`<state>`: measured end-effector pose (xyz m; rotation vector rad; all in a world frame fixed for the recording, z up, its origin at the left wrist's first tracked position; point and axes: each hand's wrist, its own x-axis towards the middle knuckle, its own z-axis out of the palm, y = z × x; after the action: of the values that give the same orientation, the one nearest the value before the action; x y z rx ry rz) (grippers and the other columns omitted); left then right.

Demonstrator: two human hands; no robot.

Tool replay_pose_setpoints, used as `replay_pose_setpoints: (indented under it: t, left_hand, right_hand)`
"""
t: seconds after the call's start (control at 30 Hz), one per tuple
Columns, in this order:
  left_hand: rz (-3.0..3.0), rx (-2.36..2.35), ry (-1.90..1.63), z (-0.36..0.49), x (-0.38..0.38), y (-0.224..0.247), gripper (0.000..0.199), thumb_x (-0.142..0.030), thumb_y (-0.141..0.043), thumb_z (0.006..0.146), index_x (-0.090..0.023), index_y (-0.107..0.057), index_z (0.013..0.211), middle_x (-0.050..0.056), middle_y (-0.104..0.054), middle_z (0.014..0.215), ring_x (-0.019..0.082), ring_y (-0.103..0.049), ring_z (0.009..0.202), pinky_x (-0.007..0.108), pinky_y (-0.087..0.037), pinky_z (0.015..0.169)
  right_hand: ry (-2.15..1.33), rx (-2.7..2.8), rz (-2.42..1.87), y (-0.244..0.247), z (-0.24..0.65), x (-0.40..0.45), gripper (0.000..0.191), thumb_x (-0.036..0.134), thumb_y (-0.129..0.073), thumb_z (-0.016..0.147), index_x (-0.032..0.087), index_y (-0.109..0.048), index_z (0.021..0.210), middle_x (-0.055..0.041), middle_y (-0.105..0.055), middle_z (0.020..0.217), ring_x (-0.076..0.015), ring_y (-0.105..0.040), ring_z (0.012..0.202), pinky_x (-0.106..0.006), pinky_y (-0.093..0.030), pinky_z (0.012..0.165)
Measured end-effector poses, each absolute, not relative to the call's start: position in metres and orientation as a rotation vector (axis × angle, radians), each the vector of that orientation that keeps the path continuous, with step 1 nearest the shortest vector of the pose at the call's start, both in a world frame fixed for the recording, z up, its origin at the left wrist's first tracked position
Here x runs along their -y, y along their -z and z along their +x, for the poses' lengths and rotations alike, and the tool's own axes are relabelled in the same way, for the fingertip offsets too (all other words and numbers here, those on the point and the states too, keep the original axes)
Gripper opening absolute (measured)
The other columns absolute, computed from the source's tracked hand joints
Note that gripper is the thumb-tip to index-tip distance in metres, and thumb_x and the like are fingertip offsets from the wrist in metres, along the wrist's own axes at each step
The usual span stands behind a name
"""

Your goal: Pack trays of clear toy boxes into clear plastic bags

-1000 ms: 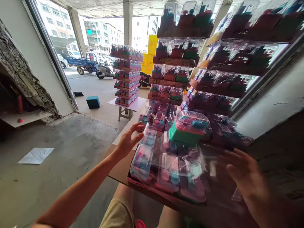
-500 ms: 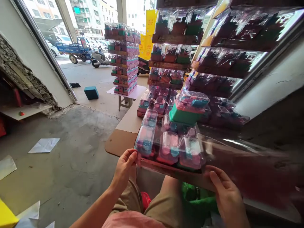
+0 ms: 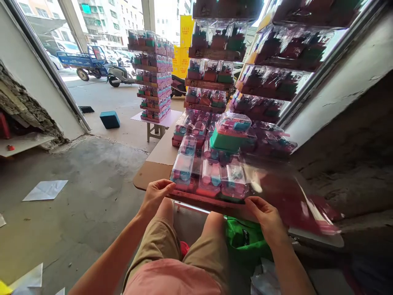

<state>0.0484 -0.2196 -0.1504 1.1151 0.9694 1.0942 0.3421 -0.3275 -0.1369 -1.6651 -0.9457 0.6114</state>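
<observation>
A shallow cardboard tray (image 3: 199,199) sits before me on the brown table (image 3: 150,174). It is packed with clear-lidded boxes (image 3: 211,178) in pink and teal. Clear plastic film (image 3: 256,182) lies over and around the tray and trails off to the right. At the tray's near left corner, my left hand (image 3: 156,196) pinches the film's edge with thumb and fingers. My right hand (image 3: 267,217) is closed in a pinch on the film by the near right corner. One loose green box (image 3: 229,137) with a pink top rests on the packed boxes.
Tall stacks of filled trays (image 3: 211,76) rise behind the table, with another stack (image 3: 153,78) on a small stand farther back. A green bag (image 3: 245,235) is beside my right leg. Paper (image 3: 45,190) and a teal block (image 3: 109,119) lie on the floor.
The right hand has come in towards the tray's near right corner, and the film at the right has dropped lower. My left hand stays at the left corner. The camera view has shifted.
</observation>
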Motion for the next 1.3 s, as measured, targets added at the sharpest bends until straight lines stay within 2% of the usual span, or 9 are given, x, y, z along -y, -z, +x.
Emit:
replay_pose_setpoints:
  t: [0.13, 0.3, 0.6, 0.8, 1.0, 1.3]
  left_hand:
    - [1.112, -0.987, -1.045, 0.048, 0.217, 0.151, 0.032, -0.038, -0.079, 0.053, -0.013, -0.069, 0.07, 0.002, -0.067, 0.063, 0.012, -0.058, 0.058, 0.022, -0.044, 0.058]
    - [1.202, -1.026, -1.059, 0.051, 0.214, 0.161, 0.031, -0.04, -0.074, 0.055, -0.013, -0.067, 0.069, 0.003, -0.066, 0.06, 0.015, -0.058, 0.057, 0.026, -0.046, 0.058]
    - [1.622, -1.247, -1.202, 0.053, 0.218, 0.175, 0.014, -0.03, -0.06, 0.067, -0.017, -0.063, 0.063, -0.001, -0.058, 0.065, 0.012, -0.053, 0.059, 0.023, -0.043, 0.059]
    - [1.729, -1.349, -1.246, 0.057, 0.228, 0.178, 0.012, -0.025, -0.056, 0.072, -0.018, -0.061, 0.065, 0.001, -0.056, 0.067, 0.013, -0.054, 0.062, 0.024, -0.043, 0.061]
    - [1.827, -1.419, -1.221, 0.058, 0.232, 0.186, 0.014, -0.027, -0.056, 0.076, -0.018, -0.063, 0.067, 0.001, -0.056, 0.067, 0.014, -0.056, 0.061, 0.025, -0.043, 0.062]
    - [1.848, -1.477, -1.282, 0.06, 0.232, 0.196, 0.015, -0.027, -0.056, 0.078, -0.019, -0.063, 0.069, 0.001, -0.057, 0.069, 0.015, -0.058, 0.065, 0.025, -0.044, 0.065]
  right_hand:
    - [-0.729, 0.919, -1.682, 0.138, 0.341, 0.326, 0.044, 0.056, -0.073, 0.049, 0.018, -0.067, 0.07, -0.0048, -0.064, 0.066, -0.0176, -0.056, 0.059, -0.027, -0.045, 0.05]
    - [-0.744, 0.833, -1.725, 0.143, 0.342, 0.324, 0.043, 0.056, -0.073, 0.045, 0.018, -0.064, 0.063, -0.0021, -0.056, 0.062, -0.0136, -0.048, 0.054, -0.023, -0.036, 0.043]
    - [-0.479, 1.115, -1.738, 0.166, 0.347, 0.328, 0.044, 0.06, -0.067, 0.056, 0.016, -0.066, 0.059, -0.0051, -0.051, 0.083, -0.0125, -0.047, 0.059, -0.026, -0.041, 0.049]
    - [-0.355, 1.191, -1.752, 0.171, 0.342, 0.326, 0.046, 0.062, -0.063, 0.059, 0.016, -0.065, 0.059, -0.0092, -0.053, 0.091, -0.0188, -0.053, 0.073, -0.031, -0.046, 0.06]
    - [-0.321, 1.258, -1.757, 0.177, 0.345, 0.326, 0.048, 0.062, -0.06, 0.062, 0.015, -0.064, 0.06, -0.0115, -0.054, 0.096, -0.0173, -0.055, 0.066, -0.032, -0.045, 0.058]
    - [-0.156, 1.331, -1.781, 0.18, 0.34, 0.326, 0.049, 0.065, -0.055, 0.067, 0.017, -0.063, 0.06, -0.0109, -0.057, 0.093, -0.0159, -0.053, 0.06, -0.034, -0.046, 0.059]
